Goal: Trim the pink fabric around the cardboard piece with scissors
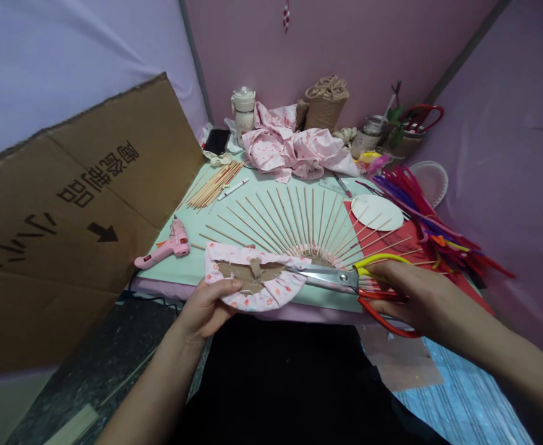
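Note:
My left hand (pixel 206 306) grips the near edge of a half-round cardboard piece (pixel 253 277) wrapped in pink patterned fabric. My right hand (pixel 408 293) holds scissors (pixel 346 279) with yellow and red handles, fingers through the loops. The blades point left and reach the fabric-covered piece at its right side. Behind it, a fan of wooden sticks (pixel 299 219) lies spread on the green mat (pixel 192 262).
A pink glue gun (pixel 167 247) lies at the mat's left. A loose bundle of sticks (pixel 216 185), a white round disc (pixel 377 212), pipe cleaners (pixel 420 210), crumpled pink cloth (pixel 290 148) and jars sit farther back. A large cardboard sheet (pixel 76 210) leans at left.

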Motion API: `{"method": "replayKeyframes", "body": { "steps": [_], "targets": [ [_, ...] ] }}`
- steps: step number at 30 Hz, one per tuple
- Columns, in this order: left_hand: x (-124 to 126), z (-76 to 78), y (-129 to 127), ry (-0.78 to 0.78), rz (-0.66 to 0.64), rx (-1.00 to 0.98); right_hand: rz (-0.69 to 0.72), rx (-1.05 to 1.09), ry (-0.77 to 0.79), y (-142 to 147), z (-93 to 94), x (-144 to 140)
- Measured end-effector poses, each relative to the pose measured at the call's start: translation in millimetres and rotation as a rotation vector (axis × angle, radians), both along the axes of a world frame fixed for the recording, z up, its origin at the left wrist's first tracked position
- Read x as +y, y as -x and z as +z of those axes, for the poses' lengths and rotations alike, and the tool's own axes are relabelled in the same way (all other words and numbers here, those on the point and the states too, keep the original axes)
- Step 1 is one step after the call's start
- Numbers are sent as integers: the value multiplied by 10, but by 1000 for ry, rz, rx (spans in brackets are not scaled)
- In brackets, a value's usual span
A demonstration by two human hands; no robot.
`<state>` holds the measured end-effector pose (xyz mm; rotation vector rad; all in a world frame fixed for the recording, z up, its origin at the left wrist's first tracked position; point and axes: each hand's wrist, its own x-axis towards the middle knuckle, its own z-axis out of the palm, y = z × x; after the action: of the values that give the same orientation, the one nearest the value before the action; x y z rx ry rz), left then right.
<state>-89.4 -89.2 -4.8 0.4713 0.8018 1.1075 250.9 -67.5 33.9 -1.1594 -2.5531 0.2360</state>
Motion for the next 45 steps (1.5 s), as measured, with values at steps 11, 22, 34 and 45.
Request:
{"method": "replayKeyframes", "body": {
  "steps": [11, 22, 34, 45],
  "targets": [
    [-74, 16, -71, -68, -83, 18, 11, -38, 20, 157, 26, -11],
    [-107, 20, -126, -71, -63, 14, -34, -102, -70, 68, 22, -36],
    [-112, -8, -257, -38, -168, -11, -17, -23, -80, 158, 3, -30],
    [-131, -52, -253, -30, -160, -7, -92, -92, -135, 109, -88, -87]
  ]
}}
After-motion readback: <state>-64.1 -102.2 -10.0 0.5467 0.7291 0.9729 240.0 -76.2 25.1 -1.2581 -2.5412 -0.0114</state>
